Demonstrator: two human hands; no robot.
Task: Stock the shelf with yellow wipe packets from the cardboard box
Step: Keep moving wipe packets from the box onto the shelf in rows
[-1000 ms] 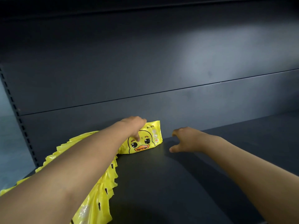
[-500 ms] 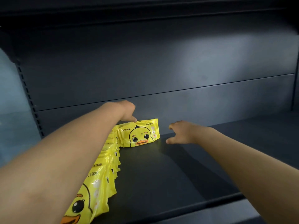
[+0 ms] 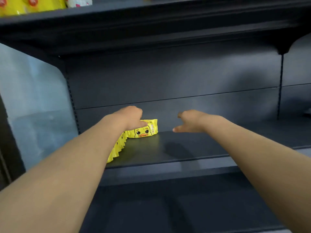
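Seen at centre of frame: row of yellow wipe packets [image 3: 146, 131] standing on edge on the dark shelf [image 3: 185, 148], running from the back panel [image 3: 168, 78] toward lower left, duck face showing on the rearmost one. Found on top of that rearmost packet: left hand [image 3: 130, 117], fingers curled down against its upper edge; gripping or merely pressing, cannot tell. Noted right of centre: right hand [image 3: 190, 121] held above the shelf, well apart from the left, fingers loosely spread, thumb pointing down, holding nothing. Spotted at upper left, on the upper shelf [image 3: 151, 7]: more yellow packs [image 3: 25, 5], cut off by the frame edge.
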